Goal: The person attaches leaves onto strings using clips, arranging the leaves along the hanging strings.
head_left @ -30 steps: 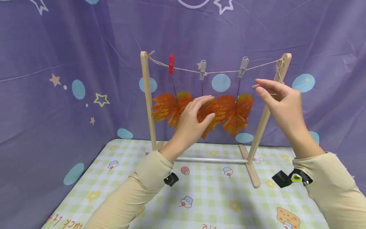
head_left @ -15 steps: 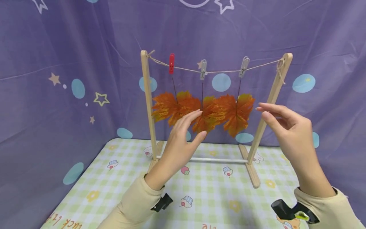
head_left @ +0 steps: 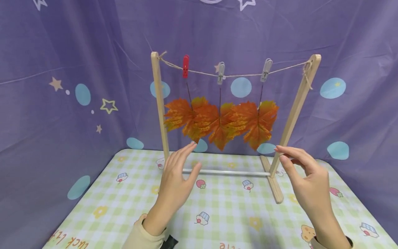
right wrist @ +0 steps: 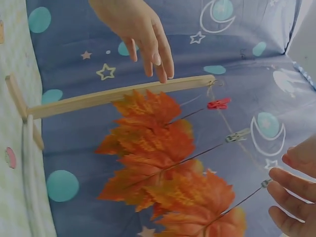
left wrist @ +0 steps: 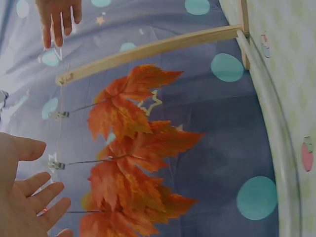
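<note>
Three orange maple leaves hang by their stems from a string (head_left: pixel 242 75): the left leaf (head_left: pixel 178 112) under a red clothespin (head_left: pixel 186 66), the middle leaf (head_left: pixel 220 133) under a grey clothespin (head_left: pixel 220 73), the right leaf (head_left: pixel 259 124) under another grey clothespin (head_left: pixel 266 70). The leaves overlap at their edges. In the head view my left hand (head_left: pixel 177 178) is below the left leaf, fingers extended and thumb apart, holding nothing. My right hand (head_left: pixel 308 180), loosely bent and holding nothing, is in front of the right post's lower part.
The string is tied between two wooden posts, the left post (head_left: pixel 159 100) and the right post (head_left: pixel 296 107). A white rod (head_left: pixel 230 172) joins them low down, and a wooden foot (head_left: pixel 273 186) carries the right post. A checked cloth (head_left: pixel 230 204) covers the table before a purple curtain (head_left: pixel 93 41).
Both hands have dropped away from the leaves toward the table, the left also shifting left. The leaves and clothespins keep hanging on the string.
</note>
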Action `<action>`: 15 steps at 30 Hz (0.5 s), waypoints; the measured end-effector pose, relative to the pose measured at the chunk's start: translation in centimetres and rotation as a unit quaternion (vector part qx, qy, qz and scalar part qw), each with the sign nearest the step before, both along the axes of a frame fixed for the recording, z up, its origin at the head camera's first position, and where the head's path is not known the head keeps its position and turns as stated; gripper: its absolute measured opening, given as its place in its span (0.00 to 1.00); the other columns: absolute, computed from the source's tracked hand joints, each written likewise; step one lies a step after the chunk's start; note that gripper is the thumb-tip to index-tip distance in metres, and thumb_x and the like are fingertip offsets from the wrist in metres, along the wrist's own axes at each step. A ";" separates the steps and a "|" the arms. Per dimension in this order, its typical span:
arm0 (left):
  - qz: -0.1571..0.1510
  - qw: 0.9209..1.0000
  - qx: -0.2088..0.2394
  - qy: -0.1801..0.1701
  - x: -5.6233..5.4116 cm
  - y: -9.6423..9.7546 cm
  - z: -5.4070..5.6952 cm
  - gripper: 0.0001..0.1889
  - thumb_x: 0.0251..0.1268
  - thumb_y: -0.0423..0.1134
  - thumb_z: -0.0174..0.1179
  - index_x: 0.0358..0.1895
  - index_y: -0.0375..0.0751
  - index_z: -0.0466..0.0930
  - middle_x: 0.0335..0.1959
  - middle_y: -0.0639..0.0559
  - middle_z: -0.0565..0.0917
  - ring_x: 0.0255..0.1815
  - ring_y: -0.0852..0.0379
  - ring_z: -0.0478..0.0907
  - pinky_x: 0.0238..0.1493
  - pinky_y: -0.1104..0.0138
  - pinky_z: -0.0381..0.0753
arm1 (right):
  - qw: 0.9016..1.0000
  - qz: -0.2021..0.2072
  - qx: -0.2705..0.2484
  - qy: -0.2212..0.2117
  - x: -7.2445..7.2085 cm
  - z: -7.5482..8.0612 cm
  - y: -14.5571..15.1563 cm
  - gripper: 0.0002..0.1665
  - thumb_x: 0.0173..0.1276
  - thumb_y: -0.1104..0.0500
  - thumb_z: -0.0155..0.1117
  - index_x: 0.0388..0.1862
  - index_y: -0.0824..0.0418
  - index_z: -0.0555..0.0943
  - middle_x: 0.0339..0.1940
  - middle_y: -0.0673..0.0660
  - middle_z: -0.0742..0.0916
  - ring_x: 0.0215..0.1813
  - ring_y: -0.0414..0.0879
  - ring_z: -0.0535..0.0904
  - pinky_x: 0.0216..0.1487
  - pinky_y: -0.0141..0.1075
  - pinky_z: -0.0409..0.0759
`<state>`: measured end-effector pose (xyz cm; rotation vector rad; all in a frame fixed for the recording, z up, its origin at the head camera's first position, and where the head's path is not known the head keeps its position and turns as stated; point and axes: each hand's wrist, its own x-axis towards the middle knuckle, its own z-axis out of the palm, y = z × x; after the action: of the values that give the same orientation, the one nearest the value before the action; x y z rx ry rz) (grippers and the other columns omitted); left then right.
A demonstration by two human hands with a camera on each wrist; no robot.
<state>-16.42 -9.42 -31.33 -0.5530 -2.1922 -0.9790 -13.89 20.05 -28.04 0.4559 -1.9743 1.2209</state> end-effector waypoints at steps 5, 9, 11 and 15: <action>0.009 1.000 -0.016 -0.017 0.0 -0.1 -1.1 0.26 0.69 0.41 0.63 0.70 0.49 0.71 0.70 0.56 0.72 0.71 0.52 0.65 0.74 0.49 0.51 | 1.000 -0.007 -0.016 -0.021 0.3 -1.6 -0.4 0.14 0.69 0.73 0.62 0.52 0.68 0.84 0.46 0.46 0.87 0.47 0.38 0.79 0.52 0.23 0.73; 0.011 0.999 -0.010 -0.041 -0.2 0.1 -2.0 0.26 0.69 0.41 0.63 0.69 0.49 0.72 0.68 0.55 0.74 0.71 0.51 0.66 0.73 0.48 0.51 | 0.998 -0.012 -0.025 -0.048 0.0 -3.0 -0.5 0.13 0.70 0.71 0.61 0.52 0.67 0.84 0.46 0.46 0.87 0.48 0.38 0.79 0.51 0.23 0.73; 0.015 0.999 -0.012 -0.048 -0.2 0.2 -2.4 0.26 0.68 0.42 0.64 0.69 0.49 0.72 0.67 0.54 0.74 0.70 0.50 0.66 0.72 0.47 0.53 | 0.998 -0.014 -0.031 -0.059 -0.2 -3.8 -0.6 0.14 0.70 0.71 0.62 0.52 0.66 0.84 0.46 0.45 0.87 0.48 0.37 0.79 0.51 0.22 0.73; 0.030 0.998 -0.024 -0.050 -0.6 -0.1 -3.0 0.27 0.68 0.42 0.64 0.69 0.47 0.72 0.68 0.53 0.74 0.70 0.48 0.66 0.71 0.45 0.54 | 0.997 -0.009 -0.039 -0.062 -0.7 -5.0 -0.7 0.14 0.69 0.72 0.61 0.52 0.66 0.84 0.45 0.44 0.87 0.48 0.37 0.79 0.50 0.21 0.73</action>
<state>-17.01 -9.55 -34.36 -0.4667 -2.3118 -0.9425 -14.56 19.32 -33.06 0.3288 -2.0212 1.3384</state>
